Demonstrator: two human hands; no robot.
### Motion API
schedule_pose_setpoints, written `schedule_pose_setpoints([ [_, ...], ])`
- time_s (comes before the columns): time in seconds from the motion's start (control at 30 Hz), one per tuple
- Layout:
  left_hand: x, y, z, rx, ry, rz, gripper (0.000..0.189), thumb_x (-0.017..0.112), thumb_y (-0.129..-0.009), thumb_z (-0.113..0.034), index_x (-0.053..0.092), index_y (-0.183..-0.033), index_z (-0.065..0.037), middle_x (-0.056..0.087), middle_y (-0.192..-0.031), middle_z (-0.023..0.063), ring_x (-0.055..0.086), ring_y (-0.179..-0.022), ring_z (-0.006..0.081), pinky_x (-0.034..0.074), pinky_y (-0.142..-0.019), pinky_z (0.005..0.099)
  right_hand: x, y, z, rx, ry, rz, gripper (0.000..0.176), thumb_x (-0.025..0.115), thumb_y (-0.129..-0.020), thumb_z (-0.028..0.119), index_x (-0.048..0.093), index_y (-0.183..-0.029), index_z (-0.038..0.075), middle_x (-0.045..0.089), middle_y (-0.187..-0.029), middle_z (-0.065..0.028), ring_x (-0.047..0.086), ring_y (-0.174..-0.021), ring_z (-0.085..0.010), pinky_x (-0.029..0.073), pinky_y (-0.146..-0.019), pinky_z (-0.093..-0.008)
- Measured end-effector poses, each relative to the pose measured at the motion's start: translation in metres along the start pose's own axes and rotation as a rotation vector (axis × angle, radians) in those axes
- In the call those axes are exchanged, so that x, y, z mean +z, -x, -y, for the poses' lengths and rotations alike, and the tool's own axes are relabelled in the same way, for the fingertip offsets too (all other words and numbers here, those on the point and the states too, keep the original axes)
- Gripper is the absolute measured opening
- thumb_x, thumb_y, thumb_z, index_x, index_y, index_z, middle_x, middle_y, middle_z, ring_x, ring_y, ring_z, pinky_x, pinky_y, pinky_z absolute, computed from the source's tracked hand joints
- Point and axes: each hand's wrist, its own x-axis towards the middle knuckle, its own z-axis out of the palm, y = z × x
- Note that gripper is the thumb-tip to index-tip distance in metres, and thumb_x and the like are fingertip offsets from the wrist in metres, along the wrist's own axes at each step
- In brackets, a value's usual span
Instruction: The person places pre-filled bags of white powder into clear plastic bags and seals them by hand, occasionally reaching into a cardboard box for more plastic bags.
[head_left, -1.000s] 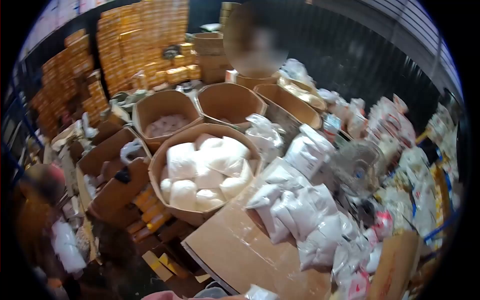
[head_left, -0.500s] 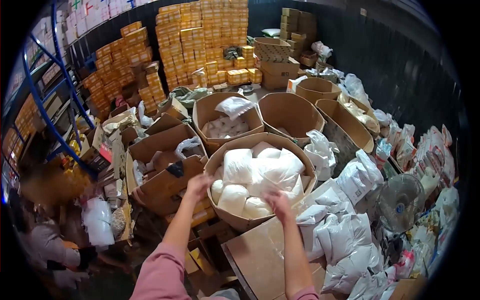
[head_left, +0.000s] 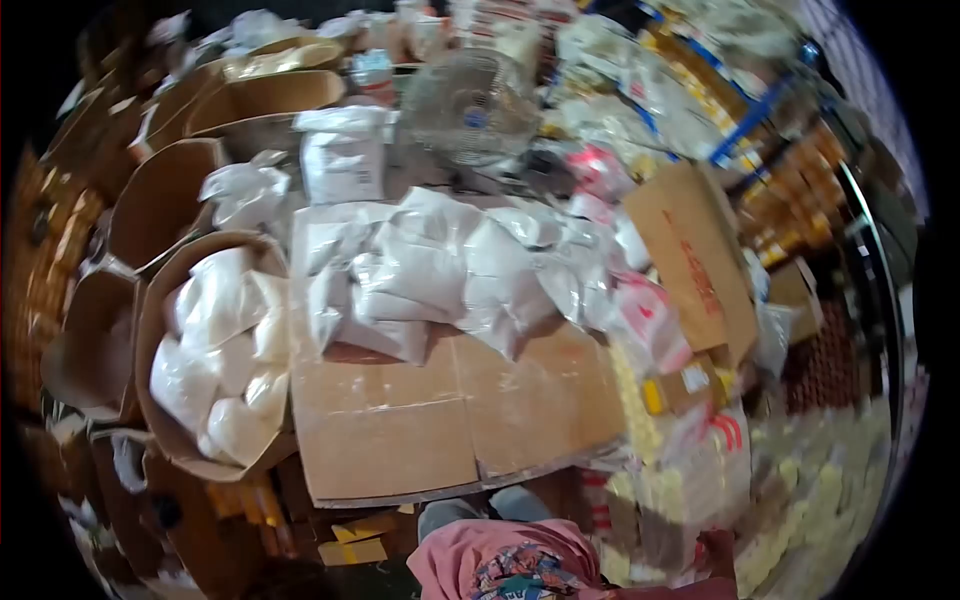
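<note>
My right hand [head_left: 715, 548] hangs low at the right, dim and blurred, and its finger pose is not clear. It overlaps the lower end of a clear plastic bag with red stripes [head_left: 728, 450]. My left hand is out of view. In front of my body lies a cardboard-covered table [head_left: 390, 440]. White filled plastic bags [head_left: 415, 265] are heaped along its back half. To the left stands a large round cardboard bin [head_left: 165, 440] filled with white bags [head_left: 225, 300].
A metal fan [head_left: 470, 105] stands behind the table. A tall brown carton [head_left: 695, 260] leans at the right, with a small yellow-and-brown box [head_left: 685, 388] below it. More open cardboard bins [head_left: 165, 205] stand at the left. Many pale yellow pieces [head_left: 820, 500] spread at lower right.
The view has swung right, so the bin now sits at the left and the table is ahead. Both hands have left the bin; the left has gone out of view, the right is lower right.
</note>
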Motion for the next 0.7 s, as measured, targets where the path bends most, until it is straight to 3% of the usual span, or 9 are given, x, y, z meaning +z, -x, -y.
schedule_pose_setpoints([
  [0.17, 0.013, -0.01, -0.075, 0.162, -0.245, 0.049, 0.015, 0.058, -0.084, -0.006, 0.056, -0.069, -0.001, 0.053, -0.061, 0.0046, 0.055, -0.057, 0.0183, 0.048, -0.055, 0.0298, 0.118, 0.076, -0.039, -0.109, 0.036, -0.057, 0.02, 0.066, -0.083, 0.032, 0.069, -0.082, 0.013, 0.068, -0.079, -0.0085, 0.065, -0.076, -0.0265, 0.049, -0.069, -0.0393],
  [0.2, 0.02, -0.013, -0.095, 0.222, -0.283, 0.069, 0.015, 0.058, -0.084, -0.005, 0.056, -0.07, 0.0, 0.053, -0.062, 0.0048, 0.055, -0.057, 0.0182, 0.048, -0.055, 0.0296, 0.152, 0.074, -0.015, 0.025, -0.544, -0.106, 0.029, 0.067, -0.077, 0.043, 0.071, -0.087, 0.016, 0.069, -0.086, -0.0081, 0.065, -0.08, -0.0268, 0.047, -0.075, -0.0404],
  [0.27, 0.043, -0.02, -0.138, 0.384, -0.336, 0.141, 0.014, 0.058, -0.083, -0.002, 0.055, -0.07, 0.001, 0.052, -0.062, 0.0052, 0.055, -0.058, 0.0182, 0.049, -0.055, 0.0293, 0.186, 0.05, 0.05, 0.409, -1.392, -0.044, 0.018, 0.078, -0.064, 0.005, 0.072, -0.08, -0.001, 0.068, -0.073, -0.0075, 0.062, -0.065, -0.0147, 0.049, -0.057, -0.0333],
  [0.37, 0.09, -0.029, -0.215, 0.694, -0.236, 0.409, 0.013, 0.058, -0.083, 0.001, 0.055, -0.071, 0.003, 0.052, -0.063, 0.0058, 0.056, -0.059, 0.0181, 0.05, -0.056, 0.0289, 0.142, 0.038, 0.114, 0.237, -0.999, 0.031, 0.022, 0.073, -0.076, 0.022, 0.065, -0.072, 0.002, 0.069, -0.081, -0.0092, 0.065, -0.07, -0.0172, 0.05, -0.061, -0.0323],
  [0.4, 0.115, -0.019, -0.235, 0.745, -0.16, 0.506, 0.012, 0.058, -0.082, 0.003, 0.054, -0.071, 0.004, 0.052, -0.063, 0.006, 0.056, -0.059, 0.0181, 0.05, -0.056, 0.0287, 0.179, 0.02, 0.109, 0.282, -1.809, 0.082, 0.026, 0.074, -0.075, 0.022, 0.063, -0.07, -0.002, 0.068, -0.078, -0.0107, 0.064, -0.065, -0.017, 0.047, -0.055, -0.0331],
  [0.5, 0.219, 0.102, -0.238, 0.87, -0.453, -0.004, 0.02, 0.057, -0.079, 0.004, 0.054, -0.059, 0.001, 0.06, -0.065, 0.0116, 0.062, -0.058, 0.0162, 0.053, -0.057, 0.0258, 0.171, -0.012, 0.089, 0.513, -1.256, 0.079, 0.022, 0.074, -0.073, 0.017, 0.065, -0.076, -0.003, 0.067, -0.075, -0.0117, 0.064, -0.064, -0.0174, 0.047, -0.055, -0.0331],
  [0.6, 0.223, 0.121, -0.232, 0.8, -1.156, -0.398, 0.015, 0.059, -0.075, 0.005, 0.058, -0.06, 0.004, 0.064, -0.069, 0.0188, 0.062, -0.054, 0.0171, 0.052, -0.052, 0.0264, 0.165, -0.034, 0.06, 0.196, -0.919, -0.099, 0.02, 0.073, -0.073, 0.011, 0.069, -0.088, -0.002, 0.067, -0.074, -0.013, 0.065, -0.068, -0.0188, 0.048, -0.057, -0.0336],
  [0.67, 0.145, 0.06, -0.228, 1.109, -1.47, -0.299, 0.027, 0.062, -0.066, 0.008, 0.069, -0.091, 0.012, 0.07, -0.094, 0.0131, 0.067, -0.075, 0.0326, 0.055, -0.06, 0.0357, 0.168, -0.051, 0.057, 0.068, -0.987, -0.295, 0.021, 0.072, -0.075, 0.01, 0.068, -0.092, -0.001, 0.067, -0.074, -0.0134, 0.066, -0.069, -0.0196, 0.049, -0.059, -0.0337],
  [0.7, 0.146, 0.08, -0.208, 0.828, -1.083, -0.178, 0.049, 0.061, -0.064, 0.008, 0.066, -0.113, 0.005, 0.064, -0.116, 0.0149, 0.066, -0.084, 0.0336, 0.055, -0.071, 0.036, 0.173, -0.073, 0.059, 0.041, -1.091, -0.419, 0.021, 0.071, -0.077, 0.011, 0.068, -0.093, -0.001, 0.067, -0.073, -0.0135, 0.066, -0.07, -0.02, 0.05, -0.06, -0.0339],
])
